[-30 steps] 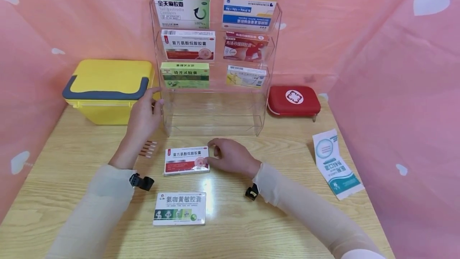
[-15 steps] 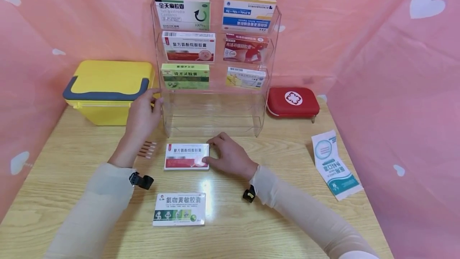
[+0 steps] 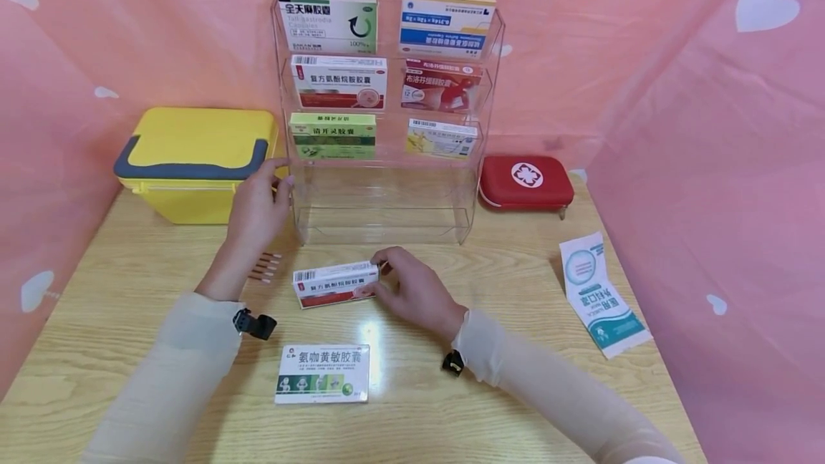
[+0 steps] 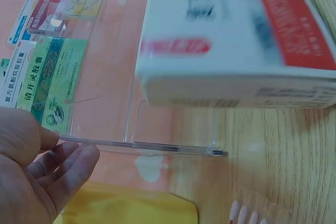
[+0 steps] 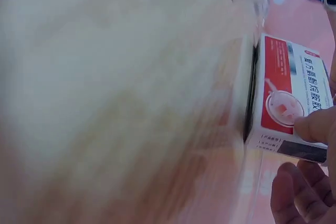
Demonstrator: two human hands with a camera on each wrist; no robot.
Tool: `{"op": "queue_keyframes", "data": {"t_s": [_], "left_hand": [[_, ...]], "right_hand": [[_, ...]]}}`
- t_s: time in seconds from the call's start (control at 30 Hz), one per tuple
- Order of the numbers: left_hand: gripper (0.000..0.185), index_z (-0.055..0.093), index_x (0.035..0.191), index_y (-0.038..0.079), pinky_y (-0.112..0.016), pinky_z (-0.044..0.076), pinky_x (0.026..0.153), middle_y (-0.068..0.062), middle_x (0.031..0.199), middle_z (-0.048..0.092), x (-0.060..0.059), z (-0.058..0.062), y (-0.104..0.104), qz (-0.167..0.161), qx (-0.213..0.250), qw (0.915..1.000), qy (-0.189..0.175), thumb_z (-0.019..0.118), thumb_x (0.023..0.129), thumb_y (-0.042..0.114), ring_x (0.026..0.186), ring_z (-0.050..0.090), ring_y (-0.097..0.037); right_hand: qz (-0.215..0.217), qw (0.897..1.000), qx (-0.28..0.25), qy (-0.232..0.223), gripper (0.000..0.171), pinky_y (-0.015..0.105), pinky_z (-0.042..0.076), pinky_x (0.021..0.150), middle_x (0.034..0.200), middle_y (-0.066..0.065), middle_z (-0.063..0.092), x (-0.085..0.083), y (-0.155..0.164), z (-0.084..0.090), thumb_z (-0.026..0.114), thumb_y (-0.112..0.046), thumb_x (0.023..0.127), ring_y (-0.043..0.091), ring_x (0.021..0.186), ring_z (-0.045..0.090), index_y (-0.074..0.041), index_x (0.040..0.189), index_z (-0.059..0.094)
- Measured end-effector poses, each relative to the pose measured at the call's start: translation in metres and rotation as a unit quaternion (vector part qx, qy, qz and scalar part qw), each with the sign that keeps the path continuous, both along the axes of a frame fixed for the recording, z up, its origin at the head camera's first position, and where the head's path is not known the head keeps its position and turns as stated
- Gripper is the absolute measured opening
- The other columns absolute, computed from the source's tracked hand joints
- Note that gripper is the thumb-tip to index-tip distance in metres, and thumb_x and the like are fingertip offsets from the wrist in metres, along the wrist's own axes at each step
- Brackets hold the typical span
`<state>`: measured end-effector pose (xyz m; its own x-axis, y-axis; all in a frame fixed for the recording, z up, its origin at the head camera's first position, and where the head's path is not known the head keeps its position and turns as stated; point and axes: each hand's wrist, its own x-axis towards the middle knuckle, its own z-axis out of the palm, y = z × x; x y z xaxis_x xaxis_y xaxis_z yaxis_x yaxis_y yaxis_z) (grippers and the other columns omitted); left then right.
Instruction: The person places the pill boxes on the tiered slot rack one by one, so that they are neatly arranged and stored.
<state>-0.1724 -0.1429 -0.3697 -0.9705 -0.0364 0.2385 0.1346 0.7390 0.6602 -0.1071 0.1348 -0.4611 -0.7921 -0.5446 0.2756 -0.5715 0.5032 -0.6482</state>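
Observation:
My right hand [image 3: 394, 279] pinches the right end of a white and red medicine box [image 3: 335, 283] and tilts it up on its edge off the wooden table [image 3: 503, 278]. The right wrist view shows my thumb on the box [image 5: 286, 98] face. My left hand [image 3: 259, 199] rests with straight fingers [image 4: 63, 163] against the left side of a clear acrylic rack [image 3: 385, 199]. The rack holds several medicine boxes on its upper tiers; its lowest tier is bare. A second box [image 3: 322, 374] with green print lies flat nearer to me.
A yellow case with a grey handle [image 3: 193, 156] stands at the back left. A red first-aid pouch [image 3: 525, 180] lies at the back right. A white and teal packet [image 3: 599, 292] lies at the right. Several cotton swabs [image 3: 264, 267] lie beside my left wrist.
The white and red box lay flat on the table; my right hand has tipped its near edge up so it now stands tilted. My left hand has stayed at the rack.

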Motion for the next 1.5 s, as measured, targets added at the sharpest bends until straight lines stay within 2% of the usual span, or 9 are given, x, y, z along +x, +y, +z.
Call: {"op": "queue_keyframes", "data": {"t_s": [0.17,0.3,0.43,0.6,0.8,0.93,1.07,1.33,1.5], "left_hand": [[0.035,0.056,0.139,0.004,-0.04,0.042,0.053,-0.015,0.088,0.063,-0.001,0.0,-0.001,0.002,-0.002,1.0,0.007,0.052,0.107,0.017,0.065,0.055,-0.027],[0.035,0.056,0.14,0.005,-0.039,0.042,0.053,-0.014,0.087,0.063,-0.003,-0.001,-0.001,0.001,0.001,1.0,-0.001,0.051,0.107,0.018,0.065,0.055,-0.026],[0.035,0.056,0.14,0.005,-0.039,0.043,0.054,-0.014,0.086,0.064,-0.004,-0.001,-0.003,-0.002,0.002,1.0,-0.001,0.052,0.107,0.017,0.066,0.057,-0.026],[0.035,0.055,0.14,0.004,-0.04,0.044,0.055,-0.015,0.087,0.065,-0.003,0.0,-0.005,-0.001,0.002,1.0,0.006,0.053,0.107,0.016,0.068,0.059,-0.028],[0.039,0.052,0.143,0.005,-0.04,0.046,0.061,-0.015,0.092,0.063,-0.001,0.0,-0.004,-0.001,0.006,0.9995,-0.031,0.053,0.107,0.019,0.075,0.059,-0.028],[0.039,0.053,0.143,0.006,-0.041,0.046,0.061,-0.015,0.091,0.063,-0.002,-0.002,-0.002,-0.002,0.009,0.9996,-0.026,0.052,0.107,0.02,0.075,0.059,-0.029],[0.038,0.053,0.142,0.005,-0.041,0.046,0.06,-0.016,0.091,0.063,-0.002,-0.002,-0.001,-0.003,0.008,0.9998,-0.016,0.052,0.107,0.018,0.075,0.059,-0.029],[0.039,0.052,0.144,0.004,-0.041,0.046,0.059,-0.016,0.091,0.063,-0.002,-0.002,-0.001,-0.003,0.007,0.9998,-0.02,0.052,0.107,0.017,0.075,0.06,-0.029],[0.039,0.052,0.143,0.004,-0.042,0.046,0.06,-0.017,0.092,0.063,-0.002,-0.003,-0.001,-0.003,0.008,0.9998,-0.018,0.052,0.107,0.018,0.077,0.06,-0.03]], "right_hand": [[0.03,0.999,-0.043,-0.003,0.037,0.022,0.051,0.065,0.114,-0.004,0.064,0.002,0.002,0.0,0.077,-0.01,0.091,0.007,0.093,0.061,-0.013,0.119,0.054],[0.028,0.993,-0.108,-0.026,0.033,0.024,0.055,0.066,0.112,0.001,0.066,-0.01,0.006,0.01,0.077,-0.004,0.09,0.013,0.099,0.065,-0.01,0.116,0.057],[-0.015,0.988,-0.15,-0.029,0.034,0.029,0.057,0.064,0.113,0.002,0.067,-0.037,0.013,0.037,0.078,-0.004,0.09,0.016,0.099,0.067,-0.008,0.118,0.058],[-0.06,0.983,-0.171,0.016,0.033,0.032,0.057,0.06,0.115,0.0,0.065,-0.08,0.011,0.073,0.077,-0.011,0.092,0.014,0.096,0.067,-0.008,0.12,0.059],[-0.08,0.987,-0.113,0.075,0.034,0.03,0.057,0.066,0.118,-0.002,0.063,-0.109,0.002,0.089,0.078,-0.016,0.092,0.011,0.1,0.066,-0.012,0.121,0.061],[-0.067,0.993,-0.057,0.077,0.032,0.031,0.056,0.08,0.119,-0.004,0.065,-0.114,-0.005,0.084,0.077,-0.018,0.093,0.008,0.103,0.065,-0.015,0.122,0.062],[-0.054,0.996,-0.041,0.057,0.029,0.031,0.053,0.09,0.118,-0.004,0.065,-0.116,-0.01,0.079,0.075,-0.014,0.094,0.009,0.102,0.064,-0.014,0.12,0.062],[-0.059,0.997,-0.038,0.04,0.029,0.028,0.052,0.09,0.12,-0.004,0.065,-0.117,-0.012,0.076,0.075,-0.012,0.094,0.007,0.101,0.064,-0.014,0.119,0.061],[-0.07,0.995,-0.01,0.072,0.029,0.025,0.053,0.085,0.124,-0.002,0.064,-0.114,-0.01,0.075,0.074,-0.013,0.095,0.008,0.098,0.064,-0.014,0.122,0.065]]}}
